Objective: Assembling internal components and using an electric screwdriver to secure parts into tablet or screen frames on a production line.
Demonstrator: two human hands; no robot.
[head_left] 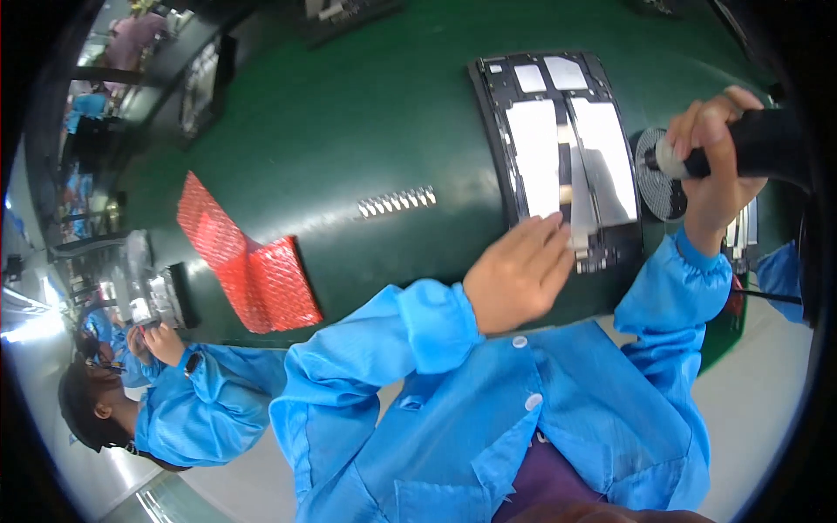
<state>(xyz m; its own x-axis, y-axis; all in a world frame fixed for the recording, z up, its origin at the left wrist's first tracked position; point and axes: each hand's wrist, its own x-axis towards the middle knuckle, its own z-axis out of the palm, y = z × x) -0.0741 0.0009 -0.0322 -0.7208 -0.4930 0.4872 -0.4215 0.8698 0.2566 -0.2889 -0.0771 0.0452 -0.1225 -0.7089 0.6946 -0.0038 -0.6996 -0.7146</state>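
A black-framed electronic panel (534,148) with silver-white plates lies flat on the green tabletop (357,131), right of centre in the upper half of the frame. Its long axis runs roughly from top to bottom of the picture, the upper end leaning a little to the left.

The left hand (520,275) is the nearer of the two: it comes in from below, at the panel's lower left corner, palm down, with the fingers stretched out and close together. Its fingertips seem to rest on the lower end of the panel, so nearly all the panel's length lies beyond them, toward the top of the frame. No grip shows; the underside of this hand is hidden.

The right hand (719,152), at the right of the frame, is level with the panel's middle but apart from it. Its fingers are wrapped around a black cylindrical object (763,144) with a pale rounded end (670,160) turned toward the panel. Between this hand and the panel's right edge is a ribbed grey disc (658,196); whether it touches the panel I cannot tell.

A row of small silvery pieces (398,202) lies near the centre of the frame, left of the panel, and red bubble wrap (253,275) lies farther left. At lower left, a co-worker (205,410) in blue sits apart.
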